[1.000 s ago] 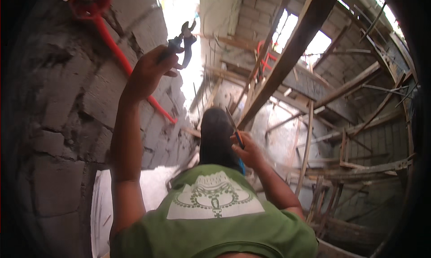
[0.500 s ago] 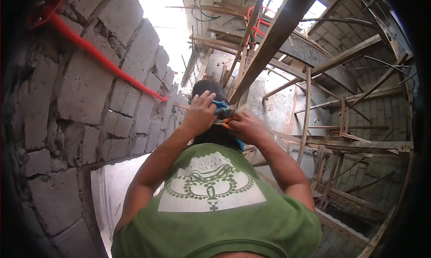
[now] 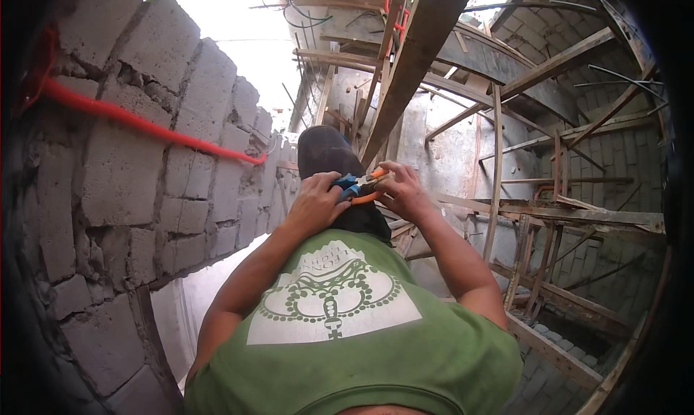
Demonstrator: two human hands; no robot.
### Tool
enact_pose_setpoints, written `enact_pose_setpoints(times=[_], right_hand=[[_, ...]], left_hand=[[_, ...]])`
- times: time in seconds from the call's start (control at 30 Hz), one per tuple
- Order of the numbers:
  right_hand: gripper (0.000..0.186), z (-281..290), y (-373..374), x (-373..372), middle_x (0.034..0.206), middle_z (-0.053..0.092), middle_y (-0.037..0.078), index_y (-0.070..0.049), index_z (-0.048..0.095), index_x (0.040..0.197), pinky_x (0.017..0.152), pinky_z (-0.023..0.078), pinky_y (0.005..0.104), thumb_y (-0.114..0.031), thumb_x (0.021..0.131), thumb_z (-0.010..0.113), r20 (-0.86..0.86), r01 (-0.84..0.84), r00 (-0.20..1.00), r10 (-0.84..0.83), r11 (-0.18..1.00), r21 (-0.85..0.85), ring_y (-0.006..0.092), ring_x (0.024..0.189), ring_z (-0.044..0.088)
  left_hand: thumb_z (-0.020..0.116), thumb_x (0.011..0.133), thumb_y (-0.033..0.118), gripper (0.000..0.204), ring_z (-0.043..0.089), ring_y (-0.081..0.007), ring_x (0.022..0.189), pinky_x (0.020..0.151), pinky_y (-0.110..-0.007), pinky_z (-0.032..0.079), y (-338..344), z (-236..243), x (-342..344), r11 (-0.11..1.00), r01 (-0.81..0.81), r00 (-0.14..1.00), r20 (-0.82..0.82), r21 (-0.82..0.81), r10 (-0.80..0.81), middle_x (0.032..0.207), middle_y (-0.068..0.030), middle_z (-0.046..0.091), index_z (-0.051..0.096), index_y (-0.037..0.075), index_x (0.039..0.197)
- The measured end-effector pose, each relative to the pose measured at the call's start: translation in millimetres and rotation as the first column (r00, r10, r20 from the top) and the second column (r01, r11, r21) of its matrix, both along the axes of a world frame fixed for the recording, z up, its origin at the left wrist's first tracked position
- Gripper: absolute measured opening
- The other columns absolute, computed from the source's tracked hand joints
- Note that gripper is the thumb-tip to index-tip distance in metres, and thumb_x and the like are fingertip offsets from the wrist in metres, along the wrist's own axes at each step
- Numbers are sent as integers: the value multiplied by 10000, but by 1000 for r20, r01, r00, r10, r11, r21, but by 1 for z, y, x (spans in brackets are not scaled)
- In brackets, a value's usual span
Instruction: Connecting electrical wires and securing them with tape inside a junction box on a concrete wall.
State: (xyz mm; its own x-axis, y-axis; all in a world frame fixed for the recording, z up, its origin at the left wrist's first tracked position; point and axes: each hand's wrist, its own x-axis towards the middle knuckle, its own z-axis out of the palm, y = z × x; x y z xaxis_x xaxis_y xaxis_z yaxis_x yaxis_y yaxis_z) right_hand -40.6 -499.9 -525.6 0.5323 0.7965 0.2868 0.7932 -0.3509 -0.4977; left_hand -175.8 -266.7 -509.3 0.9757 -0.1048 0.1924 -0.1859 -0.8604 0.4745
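From a head-worn camera looking down, a person's dark-clothed knee (image 3: 325,151) rose at the centre of the view, beyond a green shirt (image 3: 441,350) with a pale print. Both forearms angled inward from either side of the shirt, elbows bent and spread wide, so that the two hands met above the thigh, just on the near side of the knee.

The left hand (image 3: 316,202) lay to the left, its back turned up and its fingers curled forward. They were closed around a blue-gripped tool (image 3: 348,193), which pointed right, in front of the knee. The right hand (image 3: 405,191) came in from the right, wrist bent, with thumb and fingers drawn in on an orange-handled tool (image 3: 367,198). Its two orange handles stood apart from each other, one nearer the knee than the other. The metal ends of the tools came close together between the hands; whether they touched was too small to tell.

To the left of the knee ran a rough grey block wall (image 3: 195,118), with a bright red-orange tube (image 3: 159,133) along it. A thick wooden beam (image 3: 419,61) slanted up to the right beyond the knee, and timber framing (image 3: 585,214) stood farther right.
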Motion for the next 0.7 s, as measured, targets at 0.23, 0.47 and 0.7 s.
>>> enact_pose_setpoints(times=[0.23,0.47,0.7], right_hand=[[398,-29,-18,-3,1347,517,145,-113,628,1043,1023,470,449,-144,711,845,-241,96,966,-89,995,16,366,1252,520],[810,-54,-12,11,1410,450,241,-83,472,1336,1074,422,488,-263,668,894,-252,59,967,-29,992,112,438,1317,459],[986,-30,-28,2,1361,477,238,-44,439,1421,1099,395,493,-614,709,811,-355,150,931,-82,974,169,416,1274,478]], left_hand=[[781,789,324,408,530,-351,1177,967,-486,412,-8,4,24,990,135,991,-1,35,-135,1281,-150,564,651,23,1033],[749,792,519,638,549,-394,1180,989,-507,413,-2,-4,26,995,95,995,-23,13,-95,1251,-207,580,613,-12,1118],[747,849,426,498,595,-381,1145,976,-487,450,30,59,47,990,46,996,86,-131,-35,1226,-173,618,610,34,1125]])
